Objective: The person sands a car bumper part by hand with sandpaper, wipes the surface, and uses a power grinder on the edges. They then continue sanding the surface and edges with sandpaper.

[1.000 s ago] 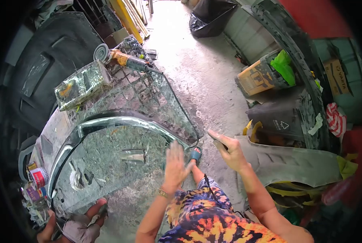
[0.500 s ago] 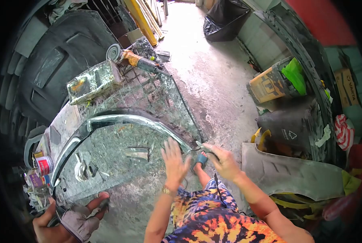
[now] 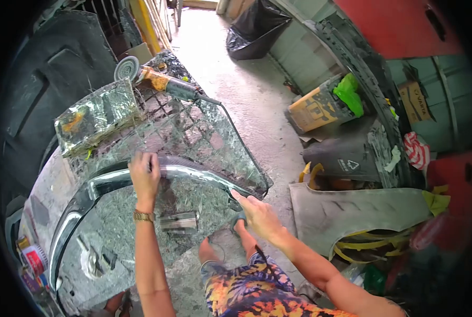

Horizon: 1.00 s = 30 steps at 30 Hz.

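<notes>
A long curved wheel arch trim (image 3: 186, 173), dark with a glossy pale band along it, lies on a scuffed, dusty table (image 3: 125, 211). My left hand (image 3: 145, 177), a gold watch on its wrist, is closed over the upper part of the arch with curled fingers. My right hand (image 3: 260, 215) is at the right end of the trim, its index finger along the end and the other fingers folded under. A small dark tab shows below that fingertip. Inside the curve rests a short grey block (image 3: 178, 222). Farther left are a crumpled white cloth (image 3: 90, 263) and a small dark piece.
An angle grinder (image 3: 164, 83) lies at the table's far side beside a plastic-wrapped box (image 3: 96, 119); its cord runs along the right edge. Cans (image 3: 34, 259) stand at the left. Right of me are a grey fender panel (image 3: 357, 214), a black bin and a yellow bucket (image 3: 318, 109).
My left hand has moved left and up from its spread pose near the trim's right end onto the arch. My right hand remains at the end. The view has shifted; the other person is mostly out of view.
</notes>
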{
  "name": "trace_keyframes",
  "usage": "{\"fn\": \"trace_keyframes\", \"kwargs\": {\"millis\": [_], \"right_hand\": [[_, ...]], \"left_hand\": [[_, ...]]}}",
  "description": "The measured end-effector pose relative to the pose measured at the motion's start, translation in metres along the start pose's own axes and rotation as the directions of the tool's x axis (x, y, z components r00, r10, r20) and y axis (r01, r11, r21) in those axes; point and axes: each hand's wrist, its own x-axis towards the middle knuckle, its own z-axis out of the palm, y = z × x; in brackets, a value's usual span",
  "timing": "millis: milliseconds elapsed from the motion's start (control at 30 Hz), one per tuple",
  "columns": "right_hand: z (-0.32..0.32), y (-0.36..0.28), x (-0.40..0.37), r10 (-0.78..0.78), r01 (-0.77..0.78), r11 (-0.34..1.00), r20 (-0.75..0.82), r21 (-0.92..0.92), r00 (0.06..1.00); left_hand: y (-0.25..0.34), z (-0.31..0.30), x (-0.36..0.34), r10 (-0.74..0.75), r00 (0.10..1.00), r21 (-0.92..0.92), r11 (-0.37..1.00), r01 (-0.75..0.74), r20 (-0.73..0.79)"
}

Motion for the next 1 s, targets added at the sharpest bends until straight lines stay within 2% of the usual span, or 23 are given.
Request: {"fn": "trace_keyframes", "kwargs": {"millis": [67,133,200,233,267,367,467,600,733,867,1000], "right_hand": [[0.006,-0.001,-0.006,0.058,-0.058,0.997,-0.001,-0.06,0.998],[0.006,-0.007,-0.004,0.116,-0.116,0.987,-0.005,-0.109,0.993],[0.005,-0.015,0.002,0.067,-0.073,0.993,-0.071,-0.092,0.995],[0.01,-0.019,0.008,0.078,-0.087,0.995,-0.153,-0.051,0.985],[0.008,-0.016,0.005,0.076,-0.087,0.994,-0.154,-0.063,0.985],[0.004,-0.007,-0.001,0.078,-0.083,0.981,-0.035,-0.174,0.996],[0.01,-0.013,0.025,-0.01,-0.003,0.98,-0.064,-0.197,0.998],[-0.001,-0.011,0.011,0.031,-0.035,0.965,-0.02,-0.26,0.999],[0.004,-0.019,0.032,-0.055,0.039,0.955,-0.049,-0.293,0.997],[-0.001,-0.013,0.02,-0.017,0.024,0.937,0.025,-0.35,1.0],[0.005,-0.016,0.038,-0.074,0.064,0.946,-0.02,-0.317,0.997]], "left_hand": [[-0.02,0.015,0.008,-0.02,0.99,0.045,0.999,0.014,0.14],[-0.016,0.019,0.009,-0.029,0.993,0.054,0.998,0.023,0.119],[-0.011,0.019,0.008,-0.073,0.99,0.144,0.988,0.056,0.119],[-0.01,0.015,0.009,-0.091,0.982,0.162,0.985,0.064,0.166],[-0.01,0.017,0.008,-0.094,0.982,0.152,0.986,0.07,0.161],[-0.014,0.02,0.007,-0.047,0.995,0.202,0.979,0.028,0.087],[-0.013,0.019,0.002,-0.05,0.989,0.228,0.974,0.017,0.139],[-0.013,0.019,0.006,-0.057,0.989,0.218,0.976,0.026,0.137],[-0.012,0.017,0.004,-0.103,0.977,0.194,0.979,0.067,0.185],[-0.015,0.021,0.003,-0.061,0.992,0.206,0.978,0.037,0.11],[-0.011,0.016,0.003,-0.075,0.987,0.194,0.98,0.047,0.14]]}}
